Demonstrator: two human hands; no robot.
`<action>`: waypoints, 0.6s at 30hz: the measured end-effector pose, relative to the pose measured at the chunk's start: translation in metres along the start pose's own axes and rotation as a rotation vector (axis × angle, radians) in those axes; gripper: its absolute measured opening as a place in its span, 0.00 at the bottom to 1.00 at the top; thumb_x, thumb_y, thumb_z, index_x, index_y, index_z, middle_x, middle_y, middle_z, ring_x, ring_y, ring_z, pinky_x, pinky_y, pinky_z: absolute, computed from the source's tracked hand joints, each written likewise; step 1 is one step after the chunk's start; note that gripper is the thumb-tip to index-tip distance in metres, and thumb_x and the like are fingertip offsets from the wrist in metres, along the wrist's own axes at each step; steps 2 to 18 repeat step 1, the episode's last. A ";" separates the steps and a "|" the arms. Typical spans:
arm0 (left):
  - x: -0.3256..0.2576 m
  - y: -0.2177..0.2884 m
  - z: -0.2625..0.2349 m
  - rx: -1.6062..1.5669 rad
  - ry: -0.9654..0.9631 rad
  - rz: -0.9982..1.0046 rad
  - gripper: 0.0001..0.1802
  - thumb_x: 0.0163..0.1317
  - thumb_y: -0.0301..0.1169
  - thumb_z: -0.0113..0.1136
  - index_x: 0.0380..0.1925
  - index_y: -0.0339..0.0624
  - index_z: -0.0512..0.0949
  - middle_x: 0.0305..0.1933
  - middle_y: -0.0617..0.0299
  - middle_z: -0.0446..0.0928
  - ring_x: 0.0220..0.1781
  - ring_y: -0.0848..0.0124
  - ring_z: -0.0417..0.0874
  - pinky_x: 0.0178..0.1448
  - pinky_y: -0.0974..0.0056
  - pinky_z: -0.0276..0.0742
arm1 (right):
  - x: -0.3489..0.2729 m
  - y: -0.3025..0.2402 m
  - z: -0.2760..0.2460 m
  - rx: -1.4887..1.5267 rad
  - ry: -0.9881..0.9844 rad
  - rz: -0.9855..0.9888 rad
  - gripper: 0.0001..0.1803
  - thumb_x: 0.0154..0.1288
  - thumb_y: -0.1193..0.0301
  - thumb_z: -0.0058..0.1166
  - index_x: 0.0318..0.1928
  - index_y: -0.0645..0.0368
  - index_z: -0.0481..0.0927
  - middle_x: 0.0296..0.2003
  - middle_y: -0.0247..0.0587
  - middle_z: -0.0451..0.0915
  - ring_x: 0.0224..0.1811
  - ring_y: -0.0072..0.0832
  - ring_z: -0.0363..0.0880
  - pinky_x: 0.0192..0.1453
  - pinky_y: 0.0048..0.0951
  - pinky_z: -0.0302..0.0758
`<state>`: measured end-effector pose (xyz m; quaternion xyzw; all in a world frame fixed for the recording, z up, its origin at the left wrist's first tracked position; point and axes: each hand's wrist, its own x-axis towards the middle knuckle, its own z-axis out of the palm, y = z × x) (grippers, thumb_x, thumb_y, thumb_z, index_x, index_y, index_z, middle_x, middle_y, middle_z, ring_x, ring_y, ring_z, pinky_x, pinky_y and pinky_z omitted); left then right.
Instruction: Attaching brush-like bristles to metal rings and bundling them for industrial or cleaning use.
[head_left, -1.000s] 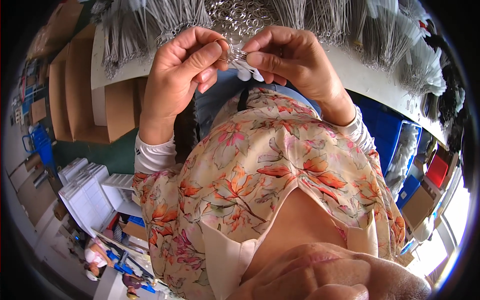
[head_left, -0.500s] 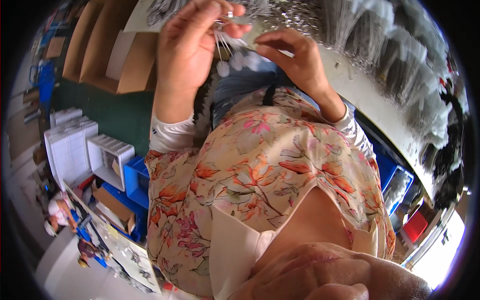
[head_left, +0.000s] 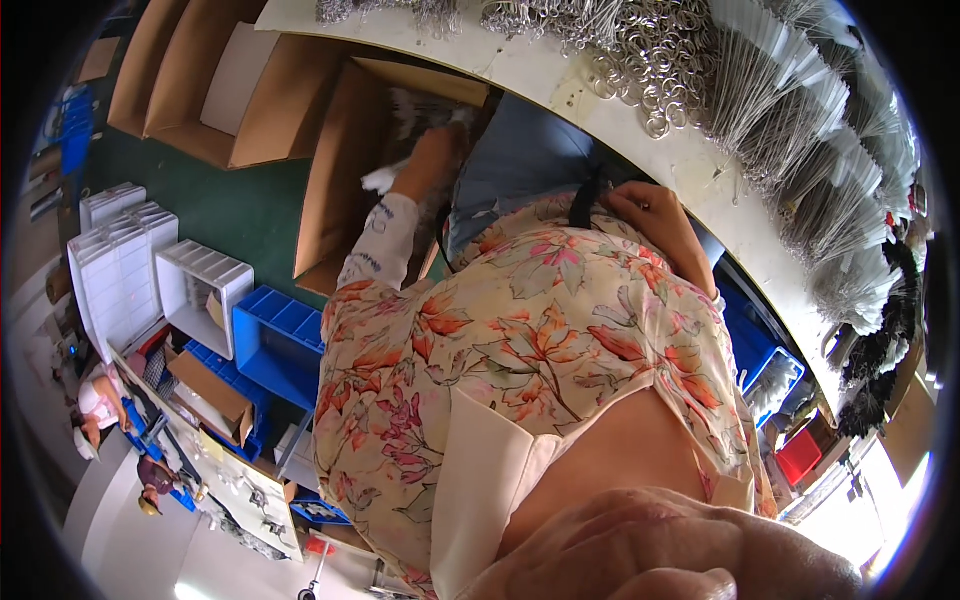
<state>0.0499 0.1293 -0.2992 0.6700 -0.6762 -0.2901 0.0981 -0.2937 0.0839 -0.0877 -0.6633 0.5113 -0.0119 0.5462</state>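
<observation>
Cardboard everywhere on the left: one open cardboard box (head_left: 345, 170) beside the chair, two more open cartons (head_left: 190, 90) further left on the green floor (head_left: 235, 215). Left hand (head_left: 432, 155) reaching down into the near box, fingers buried among the pale bundled pieces (head_left: 420, 105) inside, something white (head_left: 380, 180) just under the wrist; grip hidden, cannot tell whether closed on anything. Right hand (head_left: 650, 215) drawn in against the chest, loosely curled around a dark strap (head_left: 583, 205) at the edge of the floral blouse (head_left: 530, 340), touching it. White table (head_left: 690, 165) curving across the top right, its edge running diagonally just above the right hand. One loose heap of metal split rings (head_left: 650, 60) on it, near the edge; beyond that, many bundles of white tags on wire loops (head_left: 800, 110), too many and too packed to count, filling the table to its far rim. Two white compartment trays (head_left: 125, 260) and one blue compartment tray (head_left: 275, 340) on the floor lower left, touching one another. One red bin (head_left: 800, 455) and one blue bin (head_left: 765, 365) under the table on the right. Open room only between lap and table edge, a narrow band, and over the green floor between cartons and trays.
</observation>
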 end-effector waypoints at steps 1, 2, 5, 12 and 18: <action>0.020 -0.019 0.007 0.092 0.201 0.157 0.15 0.57 0.35 0.53 0.44 0.42 0.75 0.36 0.42 0.79 0.40 0.48 0.81 0.44 0.48 0.76 | -0.001 -0.002 0.000 -0.001 0.008 0.009 0.12 0.62 0.66 0.56 0.39 0.62 0.82 0.29 0.37 0.82 0.30 0.18 0.76 0.38 0.23 0.73; 0.020 -0.019 0.007 0.092 0.201 0.157 0.15 0.57 0.35 0.53 0.44 0.42 0.75 0.36 0.42 0.79 0.40 0.48 0.81 0.44 0.48 0.76 | -0.001 -0.002 0.000 -0.001 0.008 0.009 0.12 0.62 0.66 0.56 0.39 0.62 0.82 0.29 0.37 0.82 0.30 0.18 0.76 0.38 0.23 0.73; 0.020 -0.019 0.007 0.092 0.201 0.157 0.15 0.57 0.35 0.53 0.44 0.42 0.75 0.36 0.42 0.79 0.40 0.48 0.81 0.44 0.48 0.76 | -0.001 -0.002 0.000 -0.001 0.008 0.009 0.12 0.62 0.66 0.56 0.39 0.62 0.82 0.29 0.37 0.82 0.30 0.18 0.76 0.38 0.23 0.73; 0.020 -0.019 0.007 0.092 0.201 0.157 0.15 0.57 0.35 0.53 0.44 0.42 0.75 0.36 0.42 0.79 0.40 0.48 0.81 0.44 0.48 0.76 | -0.001 -0.002 0.000 -0.001 0.008 0.009 0.12 0.62 0.66 0.56 0.39 0.62 0.82 0.29 0.37 0.82 0.30 0.18 0.76 0.38 0.23 0.73; 0.020 -0.019 0.007 0.092 0.201 0.157 0.15 0.57 0.35 0.53 0.44 0.42 0.75 0.36 0.42 0.79 0.40 0.48 0.81 0.44 0.48 0.76 | -0.001 -0.002 0.000 -0.001 0.008 0.009 0.12 0.62 0.66 0.56 0.39 0.62 0.82 0.29 0.37 0.82 0.30 0.18 0.76 0.38 0.23 0.73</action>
